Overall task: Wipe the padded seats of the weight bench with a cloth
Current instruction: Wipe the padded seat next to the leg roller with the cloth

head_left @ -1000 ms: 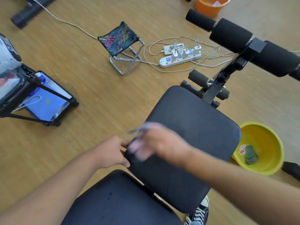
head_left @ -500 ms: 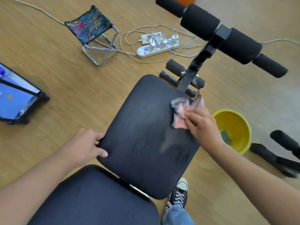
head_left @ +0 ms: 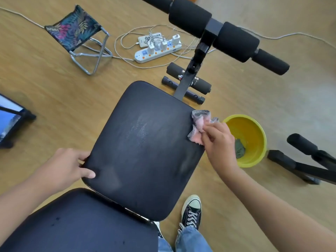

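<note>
The black padded seat [head_left: 143, 151] of the weight bench fills the middle of the view, with a damp streak near its centre. A second black pad [head_left: 78, 226] lies nearer to me at the bottom left. My right hand [head_left: 219, 140] presses a pink and grey cloth [head_left: 199, 124] against the seat's far right edge. My left hand [head_left: 67, 166] grips the seat's near left corner, thumb on top.
A yellow basin [head_left: 254, 128] with a green rag inside stands on the wooden floor right of the seat. Foam rollers [head_left: 214, 31] rise beyond the seat. A folding stool [head_left: 76, 31], a power strip [head_left: 158, 50] with cables, and my sneaker [head_left: 191, 211] are nearby.
My right hand swept the cloth from the seat's near left corner across to its far right edge. My left hand stayed gripping the near left corner. The view shifted slightly.
</note>
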Demonstrator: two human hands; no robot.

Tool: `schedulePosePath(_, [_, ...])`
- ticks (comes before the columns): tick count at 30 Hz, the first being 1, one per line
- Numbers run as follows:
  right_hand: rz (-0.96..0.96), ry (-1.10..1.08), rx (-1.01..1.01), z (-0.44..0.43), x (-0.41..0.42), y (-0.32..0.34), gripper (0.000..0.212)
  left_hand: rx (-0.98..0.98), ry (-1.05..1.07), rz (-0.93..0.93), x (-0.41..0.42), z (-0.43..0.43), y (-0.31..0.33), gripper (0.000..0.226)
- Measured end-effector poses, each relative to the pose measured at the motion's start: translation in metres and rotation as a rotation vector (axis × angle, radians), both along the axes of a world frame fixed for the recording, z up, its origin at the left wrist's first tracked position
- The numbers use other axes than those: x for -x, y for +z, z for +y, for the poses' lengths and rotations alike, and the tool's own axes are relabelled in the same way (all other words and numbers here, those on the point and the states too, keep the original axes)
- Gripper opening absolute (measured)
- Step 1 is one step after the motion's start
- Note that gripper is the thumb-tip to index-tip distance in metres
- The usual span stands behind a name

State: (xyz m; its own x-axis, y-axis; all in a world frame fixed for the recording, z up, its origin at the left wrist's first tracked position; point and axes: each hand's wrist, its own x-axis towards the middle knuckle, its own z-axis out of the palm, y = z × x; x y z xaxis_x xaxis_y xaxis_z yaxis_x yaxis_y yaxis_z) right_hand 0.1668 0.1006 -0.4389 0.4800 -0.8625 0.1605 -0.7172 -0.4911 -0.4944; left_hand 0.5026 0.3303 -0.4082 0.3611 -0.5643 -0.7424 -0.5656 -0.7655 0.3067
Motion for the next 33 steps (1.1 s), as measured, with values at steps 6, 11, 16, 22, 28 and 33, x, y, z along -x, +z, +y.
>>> schedulePosePath(6, [0.008,0.717,-0.171,0.144,0.026,0.0,0.023,-0.03,0.02,-0.015,-0.001,0.006,-0.005,0.05])
schedulePosePath(11, [-0.03,0.384,-0.107,0.044,0.019,0.002,0.026,0.006,0.04,-0.053,0.008,0.005,-0.001,0.036])
schedulePosePath(16, [-0.027,-0.182,-0.035,0.05,-0.053,-0.004,0.023,-0.008,0.096,-0.066,0.015,-0.002,0.002,0.031])
schedulePosePath(22, [0.013,0.534,-0.085,0.106,-0.178,-0.006,0.033,-0.039,0.142,-0.115,0.015,-0.012,0.001,0.039])
schedulePosePath(28, [0.34,1.268,0.26,0.1,-0.238,-0.006,0.009,0.027,0.225,-0.071,0.011,0.004,-0.006,0.031])
schedulePosePath(33, [0.328,0.812,0.296,-0.017,-0.266,0.013,0.028,-0.03,0.241,-0.026,0.008,0.007,-0.007,0.041])
